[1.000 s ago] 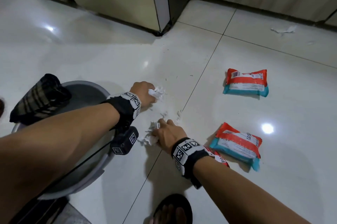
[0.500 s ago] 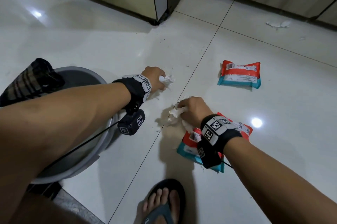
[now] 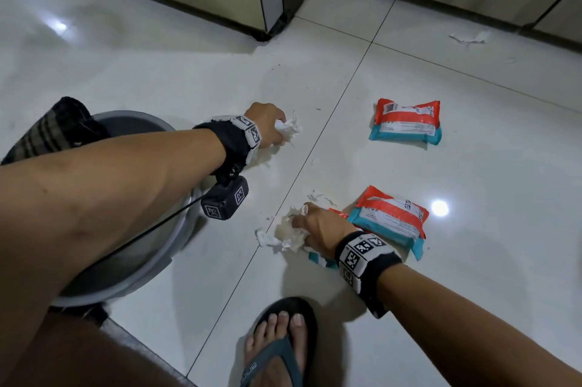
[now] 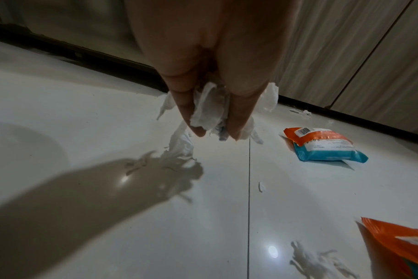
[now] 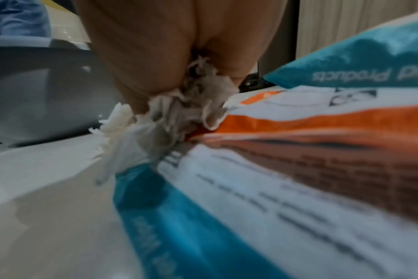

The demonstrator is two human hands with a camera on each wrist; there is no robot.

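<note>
Torn white tissue lies scattered on the glossy tiled floor (image 3: 472,260). My left hand (image 3: 271,127) grips a crumpled tissue wad (image 3: 289,129) just above the floor; in the left wrist view its fingers (image 4: 239,117) close round that wad (image 4: 209,111), and shreds trail below it. My right hand (image 3: 304,223) is pressed down on the floor and clutches a clump of tissue scraps (image 3: 285,237), seen bunched under the palm (image 5: 193,107). Its wrist lies over an orange and teal packet (image 5: 298,154).
Another orange and teal packet (image 3: 392,219) lies right of my right hand, and a third (image 3: 406,125) farther off. A grey basin (image 3: 141,264) with a plaid cloth (image 3: 47,134) on its rim stands at left. My sandalled foot (image 3: 280,345) is near. A tissue scrap (image 3: 469,37) lies by the cabinets.
My right hand went out toward the packets and has come back near me, still clutching tissue scraps. My left hand keeps its grip on the wad, barely moved.
</note>
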